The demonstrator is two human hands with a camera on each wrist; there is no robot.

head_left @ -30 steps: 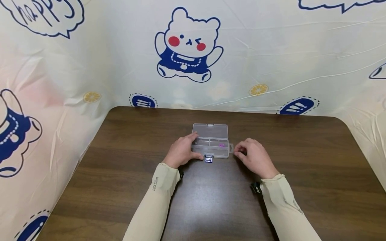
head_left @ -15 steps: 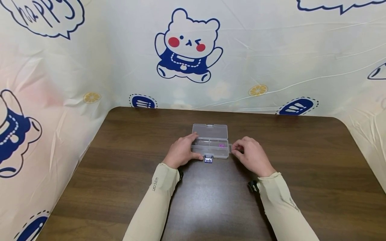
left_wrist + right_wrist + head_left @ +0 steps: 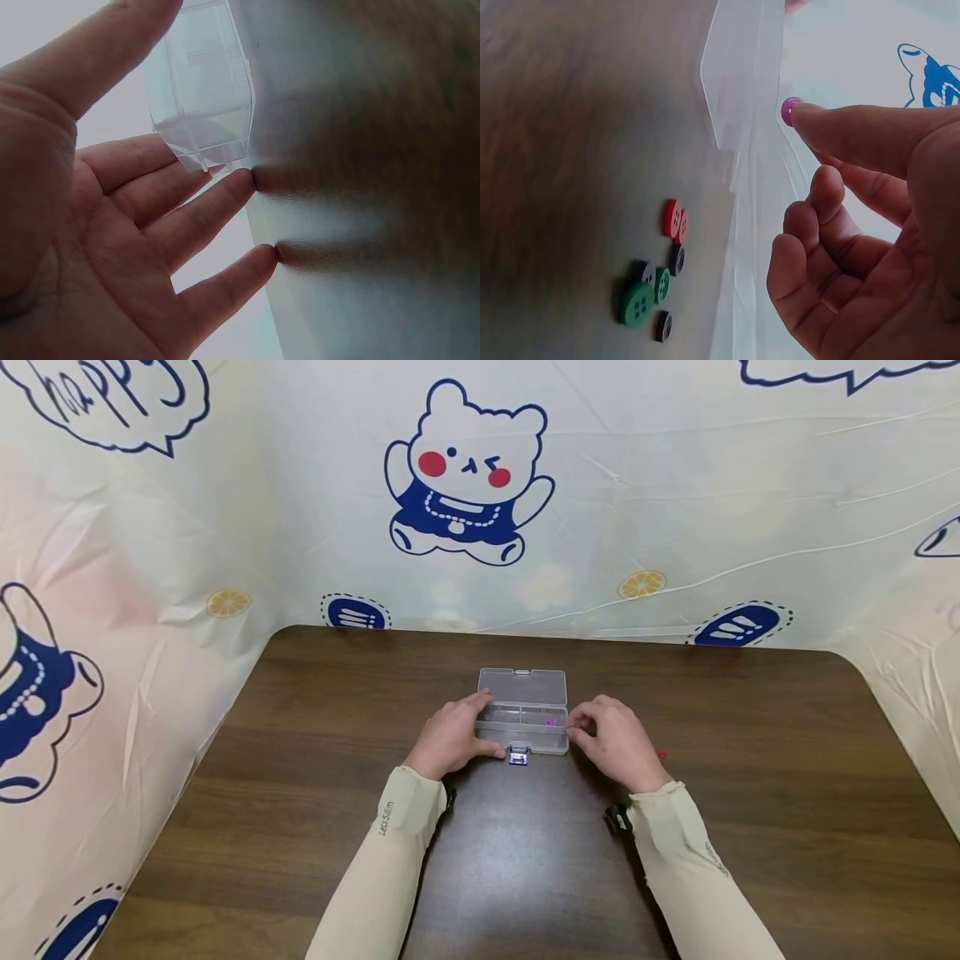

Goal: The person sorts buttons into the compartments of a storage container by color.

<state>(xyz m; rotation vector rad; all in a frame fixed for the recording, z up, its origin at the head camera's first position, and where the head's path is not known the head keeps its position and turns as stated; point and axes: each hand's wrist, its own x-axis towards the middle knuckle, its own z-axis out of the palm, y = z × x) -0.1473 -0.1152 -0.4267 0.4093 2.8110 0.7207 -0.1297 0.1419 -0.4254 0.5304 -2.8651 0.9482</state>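
Observation:
A clear plastic box [image 3: 501, 737] with dividers sits on the table, its lid [image 3: 522, 687] raised at the back. My left hand [image 3: 448, 735] holds its left end, thumb at the front and fingers behind; the left wrist view shows the end wall [image 3: 206, 82] between them. Purple buttons [image 3: 551, 722] lie in the right compartment. At the box's right end, my right hand [image 3: 617, 742] pinches a purple button [image 3: 789, 111] between thumb and fingertip, plain in the right wrist view. The other fingers of that hand are loosely curled.
Red [image 3: 672, 217], green [image 3: 636, 304] and black buttons [image 3: 664, 326] lie loose on the table by the right hand; in the head view one red button [image 3: 663, 754] shows. A small blue-and-silver rectangular piece [image 3: 518, 756] sits at the box's front. A printed cloth [image 3: 675, 485] hangs behind.
My right hand has moved left and slightly away to the box's right end, covering its hanging tab and uncovering a red button. The left hand and box have stayed put.

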